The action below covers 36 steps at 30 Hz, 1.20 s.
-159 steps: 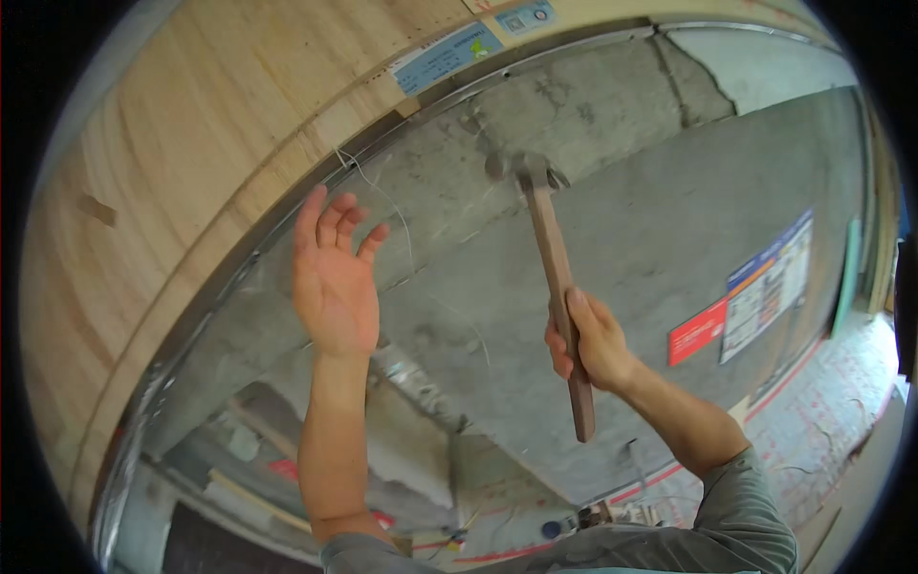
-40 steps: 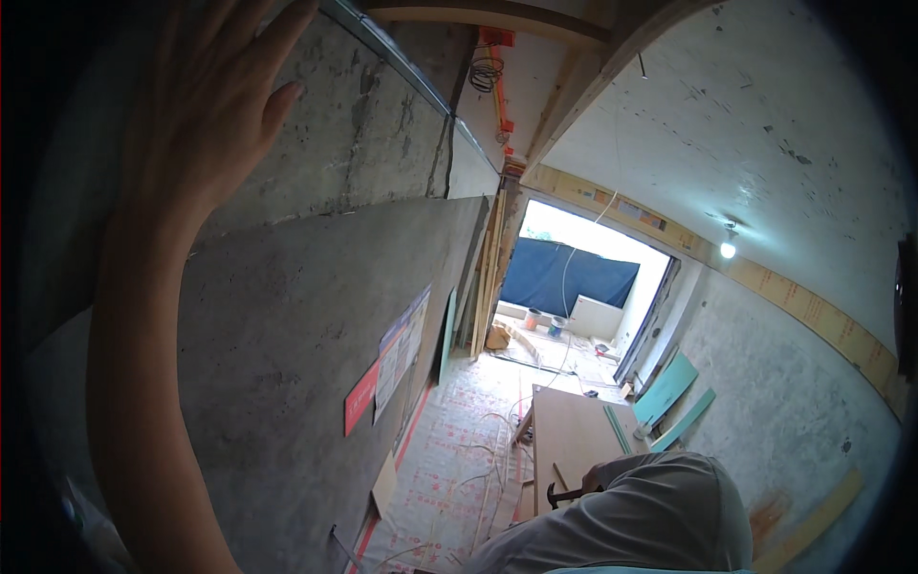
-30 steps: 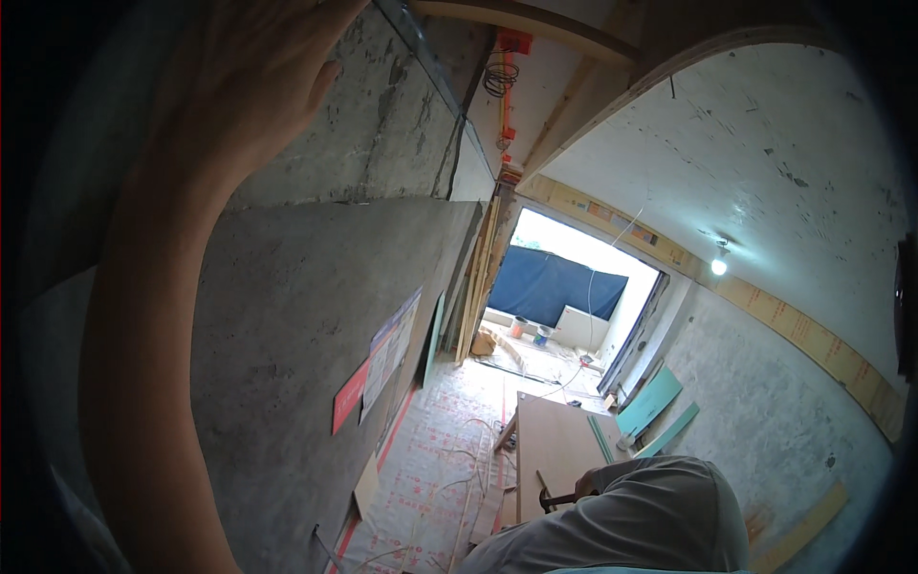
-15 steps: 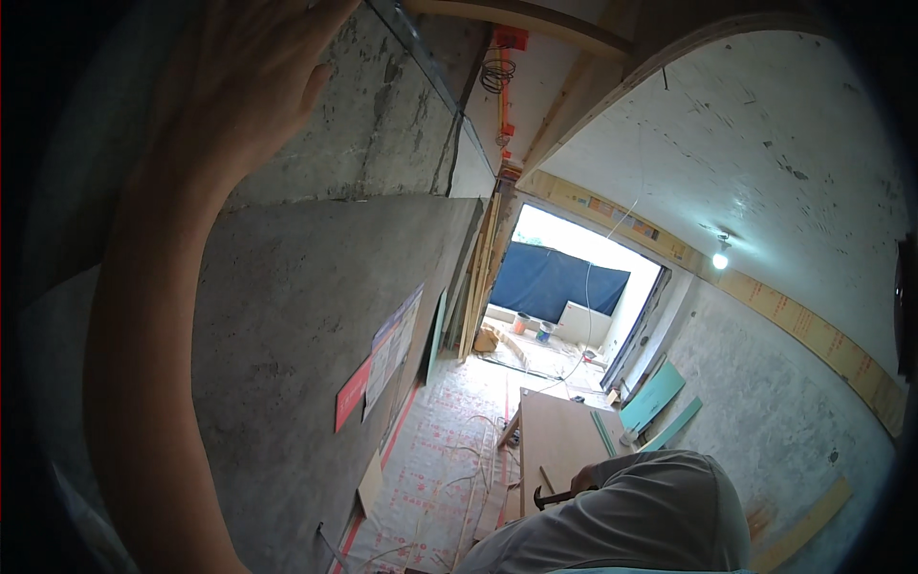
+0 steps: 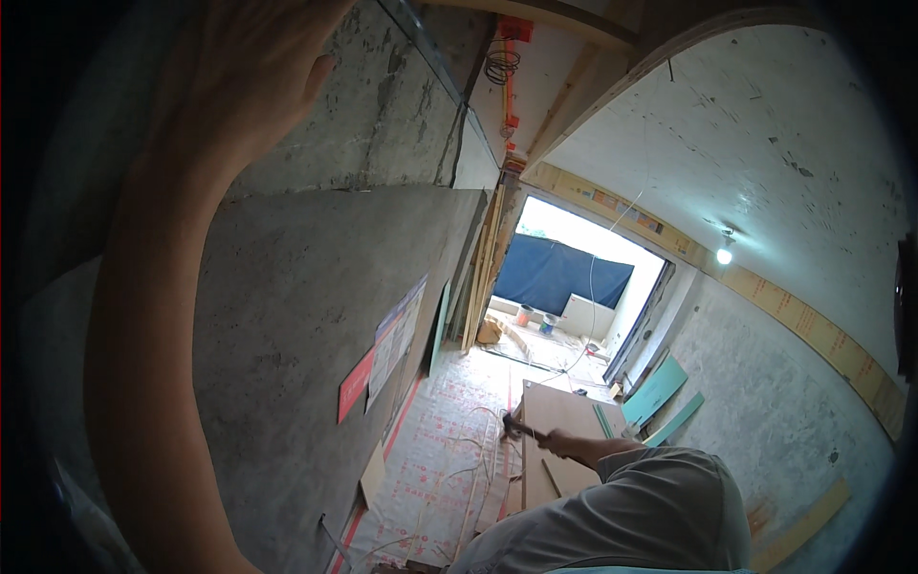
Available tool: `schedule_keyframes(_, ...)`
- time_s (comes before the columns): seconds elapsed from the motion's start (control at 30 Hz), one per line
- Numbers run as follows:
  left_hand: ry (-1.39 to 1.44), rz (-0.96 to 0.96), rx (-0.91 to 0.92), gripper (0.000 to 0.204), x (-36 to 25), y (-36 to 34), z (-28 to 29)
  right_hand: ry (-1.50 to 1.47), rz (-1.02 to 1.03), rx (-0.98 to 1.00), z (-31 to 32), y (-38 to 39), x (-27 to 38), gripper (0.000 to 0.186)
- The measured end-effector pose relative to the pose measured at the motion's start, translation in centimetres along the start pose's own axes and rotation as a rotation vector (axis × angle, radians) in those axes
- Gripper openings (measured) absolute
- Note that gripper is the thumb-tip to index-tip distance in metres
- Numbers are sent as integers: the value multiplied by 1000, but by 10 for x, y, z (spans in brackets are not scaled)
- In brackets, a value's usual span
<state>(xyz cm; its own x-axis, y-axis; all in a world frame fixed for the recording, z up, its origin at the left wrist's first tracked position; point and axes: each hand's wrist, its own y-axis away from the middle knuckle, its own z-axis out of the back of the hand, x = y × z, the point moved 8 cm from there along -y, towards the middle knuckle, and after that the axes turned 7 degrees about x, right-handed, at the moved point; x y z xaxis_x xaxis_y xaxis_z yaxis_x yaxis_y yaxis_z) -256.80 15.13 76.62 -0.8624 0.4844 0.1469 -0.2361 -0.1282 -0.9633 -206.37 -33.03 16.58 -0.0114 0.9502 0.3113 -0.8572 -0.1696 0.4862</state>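
My left arm reaches up along the left side, and my left hand [image 5: 253, 72] is at the upper edge beside the bare concrete wall [image 5: 382, 124]. Its thumb stands apart and its fingers stretch upward, with their tips dark and cut off by the frame. A metal strip [image 5: 421, 43] runs along the wall's upper edge close to those fingers. Low on the right, out past my grey sleeve [image 5: 631, 507], my right hand [image 5: 557, 442] is closed round the handle of a hammer [image 5: 524, 429]. The hammer's dark head points left, over the near-left side of the wooden table [image 5: 564, 411].
Loose strips lie on the printed protective sheet [image 5: 430, 478] over the floor. Green boards [image 5: 658, 390] lean at the right wall, and long timber strips [image 5: 486, 268] stand by the doorway. Overhead are a wooden beam [image 5: 545, 21], coiled wire [image 5: 501, 67] and a lit bulb [image 5: 724, 254].
My right hand has swung the hammer outward and up from beside my sleeve, baring more forearm. My left hand stays raised in nearly the same place.
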Motion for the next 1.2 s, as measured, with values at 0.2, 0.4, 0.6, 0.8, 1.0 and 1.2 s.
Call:
schedule_keyframes(0.2,43,2,5,54,-7,-5,3,-332,447,-465,117,-4,130,35)
schedule_keyframes(0.4,7,1,71,54,-1,-2,-8,-598,1067,-348,242,163,401,14)
schedule_keyframes(0.6,-16,9,75,52,-3,2,-9,-938,1176,-327,374,236,489,8)
schedule_keyframes(0.8,-38,8,11,51,0,2,-7,-1037,1090,-537,419,272,467,12)
schedule_keyframes(1.0,-11,-17,-60,50,-2,1,-12,-954,1016,-622,418,283,451,19)
schedule_keyframes(1.2,0,-26,-108,47,-2,1,-13,-927,1030,-598,423,282,456,21)
